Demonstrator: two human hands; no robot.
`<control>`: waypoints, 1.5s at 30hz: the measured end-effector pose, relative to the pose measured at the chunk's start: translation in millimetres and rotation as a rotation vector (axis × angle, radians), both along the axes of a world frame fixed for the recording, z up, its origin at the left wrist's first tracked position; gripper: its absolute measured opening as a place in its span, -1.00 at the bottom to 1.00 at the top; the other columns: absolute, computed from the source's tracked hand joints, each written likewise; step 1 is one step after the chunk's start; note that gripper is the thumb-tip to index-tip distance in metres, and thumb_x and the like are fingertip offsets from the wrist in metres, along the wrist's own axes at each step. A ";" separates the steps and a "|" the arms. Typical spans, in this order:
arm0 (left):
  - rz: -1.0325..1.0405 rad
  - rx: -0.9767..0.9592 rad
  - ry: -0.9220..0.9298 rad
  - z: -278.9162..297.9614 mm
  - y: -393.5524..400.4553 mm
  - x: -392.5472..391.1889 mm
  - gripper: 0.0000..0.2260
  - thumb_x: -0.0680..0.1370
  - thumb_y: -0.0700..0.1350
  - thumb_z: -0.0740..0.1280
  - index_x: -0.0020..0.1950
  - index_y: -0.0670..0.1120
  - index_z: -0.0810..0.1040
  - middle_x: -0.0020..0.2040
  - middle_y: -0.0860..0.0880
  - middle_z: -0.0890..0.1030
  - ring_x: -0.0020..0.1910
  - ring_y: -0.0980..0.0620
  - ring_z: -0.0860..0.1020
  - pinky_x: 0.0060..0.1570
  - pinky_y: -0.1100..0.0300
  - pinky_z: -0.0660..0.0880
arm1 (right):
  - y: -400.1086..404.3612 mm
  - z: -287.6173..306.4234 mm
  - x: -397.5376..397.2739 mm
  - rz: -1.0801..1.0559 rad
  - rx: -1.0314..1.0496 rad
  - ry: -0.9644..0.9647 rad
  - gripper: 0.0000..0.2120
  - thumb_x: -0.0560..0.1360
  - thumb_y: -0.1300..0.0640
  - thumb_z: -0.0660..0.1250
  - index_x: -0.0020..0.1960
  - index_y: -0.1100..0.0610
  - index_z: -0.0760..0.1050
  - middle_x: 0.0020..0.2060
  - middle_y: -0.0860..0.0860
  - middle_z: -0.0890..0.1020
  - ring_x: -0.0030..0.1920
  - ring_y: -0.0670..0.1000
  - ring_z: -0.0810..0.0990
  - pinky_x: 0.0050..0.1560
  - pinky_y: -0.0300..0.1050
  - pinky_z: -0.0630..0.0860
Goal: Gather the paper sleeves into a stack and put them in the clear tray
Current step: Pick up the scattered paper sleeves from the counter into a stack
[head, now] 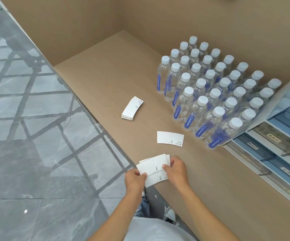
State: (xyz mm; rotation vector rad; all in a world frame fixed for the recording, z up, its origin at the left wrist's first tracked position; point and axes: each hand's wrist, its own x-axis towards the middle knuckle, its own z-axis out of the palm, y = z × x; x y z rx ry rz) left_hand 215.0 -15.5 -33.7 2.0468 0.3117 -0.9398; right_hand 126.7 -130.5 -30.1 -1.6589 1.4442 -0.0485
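Note:
Several flat white paper sleeves (153, 168) lie fanned at the near edge of the tan counter, held between both hands. My left hand (135, 180) pinches their left end and my right hand (176, 168) grips their right end. A single sleeve (170, 138) lies flat a little farther in. A small neat stack of sleeves (132, 108) rests near the counter's left edge. I cannot pick out a clear tray with certainty.
A dense block of water bottles (210, 91) with white caps stands on the right half of the counter (106, 80). A drawer organiser (271, 146) with labelled blue compartments sits at the far right. Grey tiled floor (27, 136) lies beyond the counter's left edge.

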 end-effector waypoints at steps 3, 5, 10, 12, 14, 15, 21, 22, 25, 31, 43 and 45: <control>-0.013 -0.015 -0.002 0.4 -1.4 4.0 -0.92 0.50 -0.29 0.43 -0.18 -0.18 0.58 -0.26 -0.09 0.62 -0.31 -0.03 0.52 -0.25 0.14 0.50 | -0.7 1.5 -0.2 -0.033 0.010 -0.039 -0.87 0.44 0.24 0.42 -0.07 0.18 0.49 -0.08 0.11 0.65 -0.11 0.10 0.59 -0.15 -0.12 0.46; -0.023 -0.031 0.003 1.0 -2.6 6.9 -0.94 0.49 -0.29 0.44 -0.14 -0.17 0.59 -0.24 -0.10 0.64 -0.29 -0.04 0.55 -0.23 0.09 0.55 | -2.2 2.0 -0.6 -0.043 0.005 -0.050 -0.83 0.43 0.25 0.42 -0.05 0.16 0.45 -0.10 0.09 0.63 -0.12 0.08 0.58 -0.16 -0.14 0.42; -0.046 -0.092 0.009 5.8 -11.0 14.5 -0.85 0.49 -0.31 0.43 -0.09 -0.11 0.51 -0.04 -0.21 0.66 -0.05 -0.20 0.67 0.04 -0.14 0.64 | -11.8 4.7 2.0 -0.088 0.047 -0.071 -0.79 0.45 0.23 0.44 0.05 0.17 0.51 -0.16 -0.01 0.59 -0.09 0.07 0.62 -0.11 -0.10 0.52; -0.060 -0.106 -0.001 8.4 -16.7 18.3 -0.83 0.49 -0.31 0.43 -0.06 -0.10 0.50 0.00 -0.21 0.64 -0.07 -0.16 0.64 0.01 -0.09 0.62 | -17.1 5.3 3.1 -0.102 0.062 -0.066 -0.82 0.45 0.22 0.44 0.03 0.23 0.56 -0.12 0.06 0.65 -0.08 0.12 0.65 -0.05 0.00 0.60; -0.077 -0.125 0.003 9.4 -23.5 22.2 -0.84 0.50 -0.31 0.42 -0.01 -0.11 0.52 0.00 -0.19 0.64 -0.05 -0.15 0.64 0.02 -0.08 0.61 | -22.6 6.7 4.2 -0.127 0.061 -0.065 -0.85 0.45 0.22 0.45 -0.02 0.25 0.56 -0.09 0.13 0.67 -0.08 0.14 0.67 -0.03 0.06 0.62; -0.087 -0.139 0.012 10.3 -27.4 24.1 -0.86 0.51 -0.32 0.42 0.00 -0.13 0.54 -0.01 -0.18 0.66 -0.03 -0.16 0.65 0.04 -0.09 0.62 | -25.8 7.6 5.0 -0.144 0.056 -0.070 -0.86 0.44 0.23 0.45 -0.04 0.25 0.55 -0.08 0.15 0.67 -0.08 0.15 0.67 -0.04 0.06 0.62; -0.157 -0.161 0.023 15.4 -53.1 38.7 -0.87 0.52 -0.31 0.41 -0.20 -0.15 0.56 -0.15 -0.17 0.65 -0.17 -0.11 0.61 0.00 -0.08 0.62 | -46.3 9.7 11.3 -0.195 0.050 -0.076 -0.87 0.45 0.19 0.42 -0.06 0.19 0.51 0.05 0.18 0.59 -0.06 0.14 0.65 -0.02 0.01 0.61; -0.174 -0.159 0.020 15.6 -57.9 41.2 -0.85 0.52 -0.30 0.41 -0.23 -0.17 0.55 -0.20 -0.16 0.63 -0.22 -0.10 0.58 -0.08 -0.04 0.60 | -50.0 9.1 12.3 -0.201 0.050 -0.068 -0.85 0.45 0.18 0.42 -0.05 0.21 0.51 0.06 0.19 0.58 -0.06 0.14 0.65 -0.04 0.00 0.61; -0.254 -0.133 -0.015 16.2 -74.2 47.9 -0.79 0.51 -0.27 0.40 -0.30 -0.14 0.47 -0.32 -0.11 0.49 -0.35 -0.06 0.42 -0.31 0.14 0.38 | -61.3 7.9 15.8 -0.217 0.030 -0.030 -0.84 0.44 0.16 0.42 -0.09 0.25 0.53 0.07 0.22 0.57 -0.08 0.17 0.65 -0.08 -0.05 0.59; -0.353 -0.122 -0.051 19.8 -112.0 62.9 -0.78 0.51 -0.28 0.37 -0.27 -0.11 0.41 -0.32 -0.08 0.45 -0.36 -0.03 0.39 -0.37 0.18 0.32 | -76.3 4.0 20.3 -0.332 0.061 -0.030 -0.75 0.44 0.16 0.43 -0.33 0.24 0.47 -0.12 0.21 0.64 -0.23 0.16 0.64 -0.27 -0.09 0.51; -0.434 -0.055 -0.063 8.0 -152.5 86.7 -0.81 0.49 -0.30 0.35 -0.30 -0.11 0.51 -0.35 -0.01 0.56 -0.42 0.08 0.49 -0.45 0.25 0.35 | -84.9 -4.7 37.2 -0.530 0.124 -0.098 -0.68 0.46 0.22 0.41 -0.40 0.10 0.37 -0.44 -0.02 0.54 -0.44 -0.03 0.51 -0.46 -0.20 0.35; -0.442 -0.052 -0.068 5.8 -152.1 88.4 -0.88 0.50 -0.29 0.36 -0.23 -0.13 0.57 -0.30 -0.01 0.60 -0.36 0.05 0.54 -0.42 0.25 0.39 | -85.6 -6.5 39.1 -0.534 0.122 -0.091 -0.73 0.46 0.21 0.42 -0.36 0.12 0.40 -0.38 0.02 0.58 -0.37 0.02 0.55 -0.37 -0.16 0.43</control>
